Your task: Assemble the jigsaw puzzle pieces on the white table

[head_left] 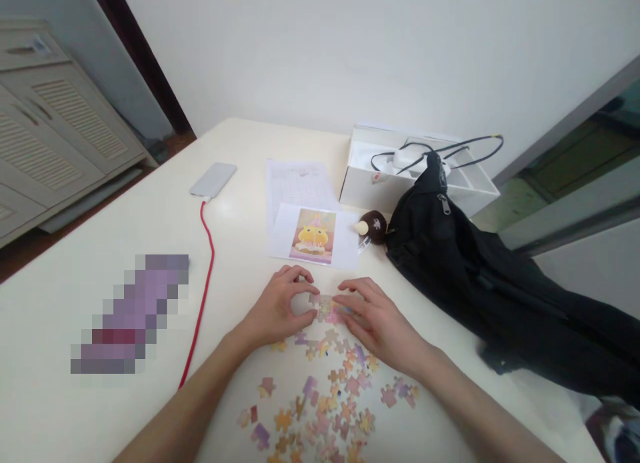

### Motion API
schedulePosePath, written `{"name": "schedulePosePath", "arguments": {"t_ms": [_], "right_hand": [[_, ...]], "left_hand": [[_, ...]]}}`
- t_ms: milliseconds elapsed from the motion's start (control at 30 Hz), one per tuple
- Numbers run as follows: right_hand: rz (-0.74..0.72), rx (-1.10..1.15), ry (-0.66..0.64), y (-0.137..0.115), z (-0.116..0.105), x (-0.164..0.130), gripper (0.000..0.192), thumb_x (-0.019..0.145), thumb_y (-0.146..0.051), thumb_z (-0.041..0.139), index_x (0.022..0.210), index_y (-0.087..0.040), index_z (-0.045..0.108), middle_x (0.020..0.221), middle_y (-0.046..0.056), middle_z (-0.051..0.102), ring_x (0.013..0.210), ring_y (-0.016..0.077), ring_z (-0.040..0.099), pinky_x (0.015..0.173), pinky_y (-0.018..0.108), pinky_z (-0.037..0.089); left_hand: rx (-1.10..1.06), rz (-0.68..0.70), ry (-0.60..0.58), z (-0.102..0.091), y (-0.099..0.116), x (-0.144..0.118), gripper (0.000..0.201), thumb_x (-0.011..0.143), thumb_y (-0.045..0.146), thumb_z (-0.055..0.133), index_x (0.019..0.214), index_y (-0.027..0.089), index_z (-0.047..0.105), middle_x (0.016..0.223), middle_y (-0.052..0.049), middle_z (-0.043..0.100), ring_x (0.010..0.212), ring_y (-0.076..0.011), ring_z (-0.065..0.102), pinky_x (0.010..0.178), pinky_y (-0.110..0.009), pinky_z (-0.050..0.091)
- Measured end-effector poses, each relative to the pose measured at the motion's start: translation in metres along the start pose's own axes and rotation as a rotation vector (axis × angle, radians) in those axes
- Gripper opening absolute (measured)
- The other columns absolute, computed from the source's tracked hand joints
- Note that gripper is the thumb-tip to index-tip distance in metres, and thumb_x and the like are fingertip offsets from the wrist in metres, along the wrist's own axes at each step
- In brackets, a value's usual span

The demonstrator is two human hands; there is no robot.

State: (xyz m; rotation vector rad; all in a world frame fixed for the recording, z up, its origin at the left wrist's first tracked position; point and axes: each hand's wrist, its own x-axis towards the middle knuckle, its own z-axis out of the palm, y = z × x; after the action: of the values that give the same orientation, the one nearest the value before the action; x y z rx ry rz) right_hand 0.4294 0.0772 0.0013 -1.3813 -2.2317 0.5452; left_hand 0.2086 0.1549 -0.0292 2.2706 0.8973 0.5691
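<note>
A small block of joined jigsaw pieces (329,310), pale green and pink, lies flat on the table between my two hands. My left hand (281,306) curves in from its left side, thumb and forefinger on the edge, with a pale piece between their tips. From the right, my right hand (377,322) rests its fingertips on the block's other edge and partly covers it. Loose jigsaw pieces (325,404) in orange, pink, yellow and purple are scattered below, nearer to me. Beyond the hands, a printed picture (314,236) of a yellow figure lies on white paper.
A red cable (207,276) runs to a pale power bank (214,180) on the left, near a blurred purple object (135,310). At right a black bag (480,270) leans before an open white box (370,180). A small dark brown plush (375,226) lies beside the bag.
</note>
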Motion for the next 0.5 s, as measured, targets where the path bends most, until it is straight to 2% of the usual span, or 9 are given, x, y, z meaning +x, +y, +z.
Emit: {"name": "schedulePosePath", "arguments": {"t_ms": [100, 233, 367, 500], "right_hand": [[-0.114, -0.042, -0.107, -0.005, -0.007, 0.020, 0.027, 0.091, -0.015, 0.053, 0.112, -0.024, 0.067, 0.117, 0.011, 0.059, 0.105, 0.0238, 0.056, 0.088, 0.039, 0.049], [-0.197, -0.057, -0.228, -0.005, -0.010, 0.039, 0.026, 0.090, -0.012, 0.053, 0.107, -0.022, 0.069, 0.112, 0.009, 0.060, 0.103, 0.0215, 0.056, 0.089, 0.035, 0.047], [-0.227, -0.078, -0.283, -0.002, -0.007, 0.042, 0.021, 0.088, -0.013, 0.057, 0.102, -0.020, 0.070, 0.108, 0.008, 0.059, 0.102, 0.0205, 0.057, 0.089, 0.032, 0.046], [-0.215, -0.114, -0.281, 0.002, 0.001, 0.040, 0.012, 0.087, -0.016, 0.062, 0.094, -0.017, 0.070, 0.104, 0.009, 0.061, 0.097, 0.0197, 0.059, 0.085, 0.031, 0.048]], "left_hand": [[0.010, -0.009, -0.038, 0.000, 0.000, 0.000, 0.033, 0.070, 0.029, 0.071, 0.103, 0.023, 0.067, 0.111, -0.006, 0.058, 0.103, -0.0253, 0.051, 0.095, -0.041, 0.041], [0.027, -0.022, -0.039, 0.002, 0.000, 0.001, 0.035, 0.068, 0.026, 0.070, 0.102, 0.023, 0.064, 0.109, -0.005, 0.060, 0.103, -0.0263, 0.052, 0.095, -0.042, 0.041], [0.029, -0.017, 0.011, 0.006, -0.002, 0.002, 0.037, 0.066, 0.025, 0.070, 0.102, 0.022, 0.060, 0.106, -0.005, 0.061, 0.101, -0.0256, 0.053, 0.093, -0.041, 0.041], [0.014, 0.016, 0.038, 0.007, -0.003, 0.002, 0.038, 0.067, 0.029, 0.071, 0.102, 0.021, 0.058, 0.104, -0.004, 0.062, 0.098, -0.0243, 0.054, 0.092, -0.040, 0.041]]}}
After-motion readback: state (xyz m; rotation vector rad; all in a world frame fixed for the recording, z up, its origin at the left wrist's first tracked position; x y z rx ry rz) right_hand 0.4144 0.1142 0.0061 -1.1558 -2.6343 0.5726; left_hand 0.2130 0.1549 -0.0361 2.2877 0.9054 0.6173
